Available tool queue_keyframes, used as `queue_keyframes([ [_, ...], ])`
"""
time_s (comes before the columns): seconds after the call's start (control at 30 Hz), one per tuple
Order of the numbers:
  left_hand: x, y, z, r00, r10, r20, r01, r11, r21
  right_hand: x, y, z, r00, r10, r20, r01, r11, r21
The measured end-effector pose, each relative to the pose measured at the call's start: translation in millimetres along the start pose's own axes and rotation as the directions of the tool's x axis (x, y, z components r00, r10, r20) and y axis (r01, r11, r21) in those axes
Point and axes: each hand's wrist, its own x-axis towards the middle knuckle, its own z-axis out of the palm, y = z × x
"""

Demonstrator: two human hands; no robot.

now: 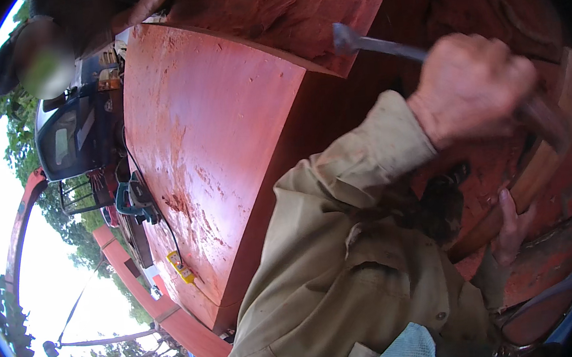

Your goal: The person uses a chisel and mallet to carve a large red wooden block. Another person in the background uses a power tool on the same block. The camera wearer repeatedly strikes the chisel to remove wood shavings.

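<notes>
My left hand [480, 84], slightly blurred, comes in from a tan sleeve, raised beside the big reddish wooden block. Its fingers are wrapped round a chisel [390, 47], whose metal shaft ends in a flared tip pointing toward the upper left. A thick brown handle end sticks out below the fist. Lower on the right, my right hand [508, 229] grips a long brown wooden bar [540, 171]; part of that hand is hidden behind the bar. The block's broad pink-red face [204, 117] is strewn with chips and dust.
A teal power tool [135, 200] with a black cord and a yellow bottle-like object [180, 267] lie on the block. Another person's arm [139, 10] reaches in at the top left. A dark truck [65, 141] and a curved red timber [149, 298] are beyond.
</notes>
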Motion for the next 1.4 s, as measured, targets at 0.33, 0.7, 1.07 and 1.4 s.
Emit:
queue_keyframes([
  [0.33,-33.3,-59.9,-14.7,0.961,-0.069,-0.268,0.078,0.997,0.025,-6.7,7.4,-14.5,0.997,0.071,0.042,-0.072,0.997,0.025],
  [0.7,-39.9,-62.1,-30.3,0.925,-0.294,-0.24,0.307,0.952,0.018,-3.4,9.7,-26.8,0.995,0.08,-0.055,-0.076,0.994,0.08],
  [1.07,33.9,-77.1,-13.9,0.98,0.089,-0.176,-0.153,0.906,-0.394,-13.3,2.3,-22.4,0.999,0.034,-0.029,-0.032,0.997,0.074],
  [1.4,-57.2,-37.9,1.9,0.92,0.028,0.39,0.026,0.991,-0.132,-36.0,53.3,-15.8,0.953,0.132,0.273,-0.252,0.848,0.467],
])
